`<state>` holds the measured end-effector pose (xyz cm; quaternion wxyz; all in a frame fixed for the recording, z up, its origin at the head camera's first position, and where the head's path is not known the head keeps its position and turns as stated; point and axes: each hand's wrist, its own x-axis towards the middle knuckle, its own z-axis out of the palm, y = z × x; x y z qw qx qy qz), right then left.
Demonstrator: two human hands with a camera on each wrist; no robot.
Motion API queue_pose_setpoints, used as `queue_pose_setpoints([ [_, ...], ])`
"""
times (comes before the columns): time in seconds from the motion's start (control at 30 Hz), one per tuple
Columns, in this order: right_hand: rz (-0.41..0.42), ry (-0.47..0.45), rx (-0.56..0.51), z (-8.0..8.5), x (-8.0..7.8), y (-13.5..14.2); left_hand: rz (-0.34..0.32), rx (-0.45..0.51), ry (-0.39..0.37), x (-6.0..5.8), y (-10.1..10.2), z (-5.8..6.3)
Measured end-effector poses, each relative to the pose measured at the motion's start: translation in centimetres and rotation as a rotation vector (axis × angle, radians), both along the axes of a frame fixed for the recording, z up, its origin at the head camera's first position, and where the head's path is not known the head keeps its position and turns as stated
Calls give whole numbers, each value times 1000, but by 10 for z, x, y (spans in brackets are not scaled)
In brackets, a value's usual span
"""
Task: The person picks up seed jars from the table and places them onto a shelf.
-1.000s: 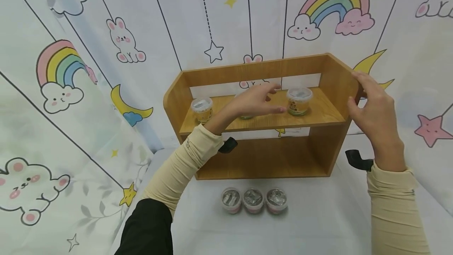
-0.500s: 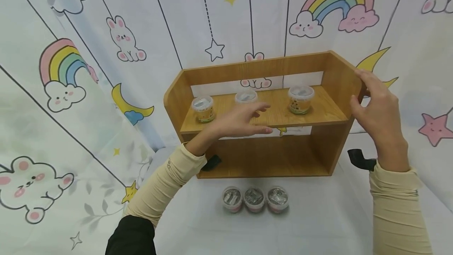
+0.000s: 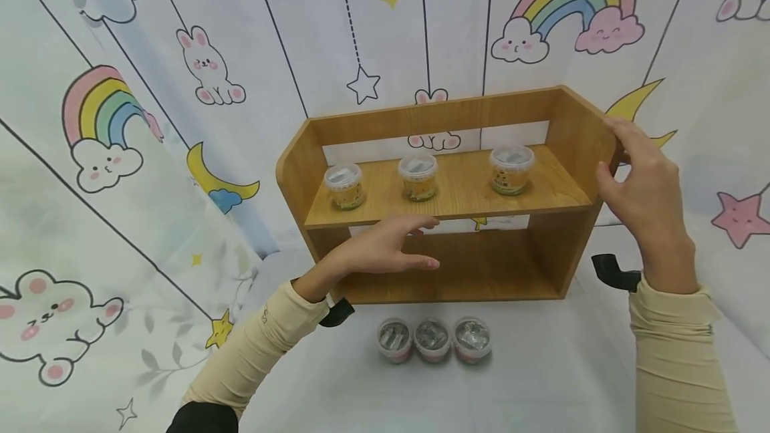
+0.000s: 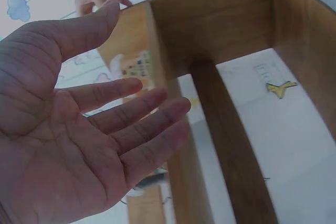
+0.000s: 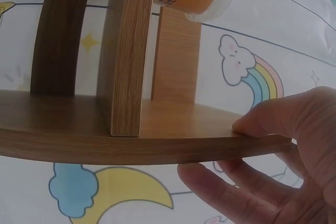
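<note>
A two-tier wooden shelf (image 3: 460,182) stands in the middle of the head view. On its upper board sit three clear lidded cups with yellow contents: a left cup (image 3: 344,189), a middle cup (image 3: 418,180) and a right cup (image 3: 510,172). My left hand (image 3: 385,247) hovers before the lower compartment, fingers extended and holding nothing; its bare palm shows in the left wrist view. My right hand (image 3: 646,192) grips the shelf's right side panel (image 5: 173,148), thumb on the inner face, fingers along the outer face.
Three more lidded cups, pinkish at the base, stand in a row before the shelf: one left (image 3: 394,341), one central (image 3: 432,341), one right (image 3: 472,341). A white cloth (image 3: 529,379) covers the table. Behind hangs a cartoon-printed curtain (image 3: 265,72).
My left hand has come away from beside the right cup, moving left and down toward me, uncovering the middle cup. My right hand keeps its grip on the side panel.
</note>
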<state>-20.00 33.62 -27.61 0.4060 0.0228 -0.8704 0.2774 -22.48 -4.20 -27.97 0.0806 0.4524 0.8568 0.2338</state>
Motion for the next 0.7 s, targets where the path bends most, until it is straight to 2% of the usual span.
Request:
queue_pose_setpoints([
  [0.2, -8, -6, 1, 1, 1, 0, 18, -42, -17, 5, -18, -24],
  [0.5, -6, 0, -3, 1, 1, 0, 45, -45, -144, 8, -48, -63],
  [0.7, -7, -6, -6, 0, 0, 1, 39, -18, -230, 8, -66, -89],
])
